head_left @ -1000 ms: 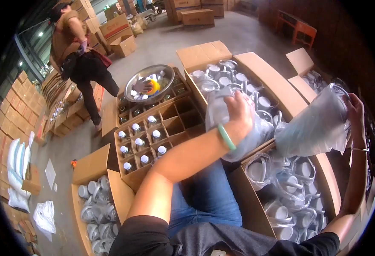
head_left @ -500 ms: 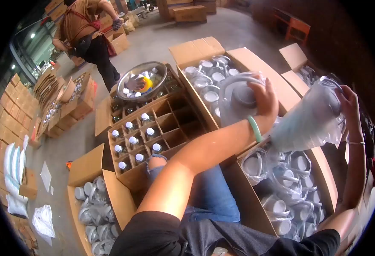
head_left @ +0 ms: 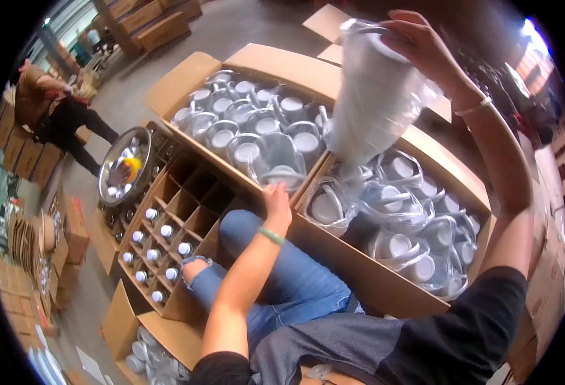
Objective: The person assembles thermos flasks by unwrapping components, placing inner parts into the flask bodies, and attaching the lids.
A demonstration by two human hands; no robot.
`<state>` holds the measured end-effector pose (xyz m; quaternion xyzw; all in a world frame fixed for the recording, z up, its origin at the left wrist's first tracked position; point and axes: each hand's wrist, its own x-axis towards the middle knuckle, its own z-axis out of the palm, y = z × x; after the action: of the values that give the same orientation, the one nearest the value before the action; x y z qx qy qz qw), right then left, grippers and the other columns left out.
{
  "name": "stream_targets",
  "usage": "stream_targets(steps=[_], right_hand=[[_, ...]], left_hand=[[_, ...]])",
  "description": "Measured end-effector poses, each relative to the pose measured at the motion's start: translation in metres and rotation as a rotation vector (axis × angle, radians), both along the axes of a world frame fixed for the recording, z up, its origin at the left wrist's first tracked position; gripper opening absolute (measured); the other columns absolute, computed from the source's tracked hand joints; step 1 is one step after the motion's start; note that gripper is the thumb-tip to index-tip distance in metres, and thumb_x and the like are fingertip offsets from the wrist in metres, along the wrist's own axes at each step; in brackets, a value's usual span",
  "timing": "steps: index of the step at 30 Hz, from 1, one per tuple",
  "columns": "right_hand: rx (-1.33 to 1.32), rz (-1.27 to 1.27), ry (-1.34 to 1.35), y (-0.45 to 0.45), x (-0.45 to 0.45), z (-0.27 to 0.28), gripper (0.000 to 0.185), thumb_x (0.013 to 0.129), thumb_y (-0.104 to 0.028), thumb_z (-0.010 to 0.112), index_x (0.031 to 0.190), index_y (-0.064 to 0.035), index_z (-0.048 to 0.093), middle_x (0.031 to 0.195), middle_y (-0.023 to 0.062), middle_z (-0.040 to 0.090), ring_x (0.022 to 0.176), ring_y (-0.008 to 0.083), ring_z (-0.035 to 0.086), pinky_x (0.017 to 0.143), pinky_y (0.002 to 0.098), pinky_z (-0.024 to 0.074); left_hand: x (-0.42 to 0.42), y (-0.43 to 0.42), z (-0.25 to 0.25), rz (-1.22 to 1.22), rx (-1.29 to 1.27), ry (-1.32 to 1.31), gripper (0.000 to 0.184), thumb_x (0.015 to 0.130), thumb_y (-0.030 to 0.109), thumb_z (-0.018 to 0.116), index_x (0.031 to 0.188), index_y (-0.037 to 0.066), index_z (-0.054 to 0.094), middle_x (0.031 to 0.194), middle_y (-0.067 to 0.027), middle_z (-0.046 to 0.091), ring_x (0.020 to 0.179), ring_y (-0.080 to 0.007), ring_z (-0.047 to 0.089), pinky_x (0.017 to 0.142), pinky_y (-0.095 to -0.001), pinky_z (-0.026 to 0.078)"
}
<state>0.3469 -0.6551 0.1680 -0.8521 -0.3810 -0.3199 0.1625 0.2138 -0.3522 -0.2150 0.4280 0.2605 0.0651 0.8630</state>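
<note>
My left hand point(head_left: 277, 199), with a green bangle at its wrist, pinches the end of a clear plastic bag around a grey round-lidded item point(head_left: 281, 174), at the near edge of a large carton point(head_left: 215, 154). Raised at the upper right, my right hand point(head_left: 408, 38) grips a long cloudy plastic bag point(head_left: 372, 96) by its top, and the bag hangs over the boxes. Grey-lidded items with handles, each in plastic, fill the large carton and a second carton point(head_left: 353, 260) to its right.
A divided carton point(head_left: 196, 298) holds several white-capped bottles point(head_left: 166, 230). A metal bowl point(head_left: 107, 160) with a glove and small white pieces rests behind it. Another person point(head_left: 51, 106) is at the upper left. A carton point(head_left: 170, 330) of wrapped items stands at the lower left.
The view has turned right. My left hand has moved from above the boxes down to the large carton's near edge with a bagged item. My right hand has raised the long bag.
</note>
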Motion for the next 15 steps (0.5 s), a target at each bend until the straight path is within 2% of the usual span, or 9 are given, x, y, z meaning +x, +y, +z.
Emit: stream_targets(steps=[1, 2, 3, 6, 8, 9, 11, 13, 15], right_hand=[[0.023, 0.017, -0.087, 0.006, -0.01, 0.001, 0.028, 0.094, -0.021, 0.068, 0.12, -0.0127, 0.07, 0.14, 0.0119, 0.05, 0.126, 0.0259, 0.053, 0.106, 0.0356, 0.0434], [0.04, 0.038, -0.122, 0.013, -0.017, 0.005, 0.027, 0.092, -0.021, 0.069, 0.119, -0.0127, 0.07, 0.136, 0.0117, 0.052, 0.123, 0.0256, 0.054, 0.104, 0.0356, 0.0444], [0.076, 0.099, -0.128, 0.031, -0.025, 0.011, 0.027, 0.091, -0.02, 0.07, 0.117, -0.0128, 0.071, 0.132, 0.0116, 0.055, 0.119, 0.0253, 0.056, 0.102, 0.0355, 0.0455], [0.198, 0.326, -0.127, 0.091, -0.046, 0.037, 0.025, 0.088, -0.02, 0.073, 0.112, -0.0129, 0.074, 0.119, 0.0112, 0.062, 0.109, 0.0244, 0.06, 0.096, 0.0354, 0.0486], [0.276, 0.489, -0.089, 0.121, -0.057, 0.062, 0.024, 0.085, -0.02, 0.076, 0.108, -0.0129, 0.076, 0.11, 0.011, 0.066, 0.102, 0.0239, 0.063, 0.092, 0.0354, 0.0507], [0.311, 0.571, -0.038, 0.132, -0.06, 0.069, 0.023, 0.084, -0.019, 0.077, 0.106, -0.013, 0.077, 0.106, 0.0109, 0.069, 0.099, 0.0236, 0.064, 0.09, 0.0353, 0.0517], [0.417, 0.66, 0.123, 0.147, -0.081, 0.08, 0.026, 0.079, -0.021, 0.081, 0.104, -0.0151, 0.078, 0.101, 0.0103, 0.071, 0.095, 0.0237, 0.066, 0.09, 0.0344, 0.0523], [0.507, 0.626, 0.178, 0.165, -0.077, 0.083, 0.03, 0.075, -0.028, 0.084, 0.103, -0.0193, 0.079, 0.107, 0.0091, 0.069, 0.104, 0.0248, 0.062, 0.093, 0.0347, 0.0514], [0.548, 0.575, 0.192, 0.183, -0.096, 0.082, 0.032, 0.073, -0.029, 0.085, 0.102, -0.019, 0.079, 0.109, 0.0097, 0.068, 0.108, 0.025, 0.059, 0.093, 0.0346, 0.0507]], left_hand=[[-0.015, -0.011, 0.037, -0.047, 0.153, -0.065, 0.048, 0.089, 0.01, 0.065, 0.128, 0.0, 0.038, 0.129, -0.0155, 0.047, 0.121, -0.0252, 0.048, 0.102, -0.0339, 0.04], [-0.03, -0.023, 0.074, -0.077, 0.306, -0.131, 0.076, 0.089, 0.015, 0.067, 0.147, -0.001, 0.022, 0.149, -0.0209, 0.034, 0.137, -0.0291, 0.037, 0.112, -0.0391, 0.034], [-0.036, -0.027, 0.089, -0.152, 0.591, -0.253, 0.09, 0.086, 0.024, 0.074, 0.151, -0.001, 0.018, 0.153, -0.0236, 0.028, 0.143, -0.034, 0.029, 0.116, -0.0424, 0.028], [-0.039, -0.012, 0.127, -0.243, 1.268, -0.7, 0.115, 0.074, 0.035, 0.085, 0.155, 0.005, 0.01, 0.159, -0.0222, 0.014, 0.146, -0.0382, 0.018, 0.119, -0.046, 0.02], [-0.047, 0.002, 0.15, -0.285, 1.358, -0.733, 0.126, 0.065, 0.031, 0.092, 0.155, 0.005, 0.008, 0.157, -0.0217, 0.018, 0.144, -0.0374, 0.023, 0.118, -0.0479, 0.022], [-0.074, 0.048, 0.129, -0.307, 1.485, -0.643, 0.129, 0.06, 0.03, 0.094, 0.155, 0.004, 0.01, 0.154, -0.0231, 0.022, 0.141, -0.0382, 0.028, 0.117, -0.0502, 0.023], [-0.107, 0.074, 0.101, -0.075, 1.553, -0.588, 0.128, 0.06, 0.037, 0.094, 0.153, 0.001, 0.014, 0.152, -0.0266, 0.024, 0.14, -0.0405, 0.03, 0.116, -0.0523, 0.024], [-0.123, 0.1, 0.091, 0.122, 1.618, -0.579, 0.1, 0.073, 0.025, 0.085, 0.149, 0.0, 0.025, 0.151, -0.0256, 0.029, 0.137, -0.039, 0.037, 0.105, -0.0477, 0.038], [-0.148, 0.121, 0.082, 0.261, 1.696, -0.531, 0.073, 0.086, 0.014, 0.075, 0.145, -0.001, 0.036, 0.149, -0.0246, 0.035, 0.133, -0.0374, 0.044, 0.094, -0.0431, 0.052]])
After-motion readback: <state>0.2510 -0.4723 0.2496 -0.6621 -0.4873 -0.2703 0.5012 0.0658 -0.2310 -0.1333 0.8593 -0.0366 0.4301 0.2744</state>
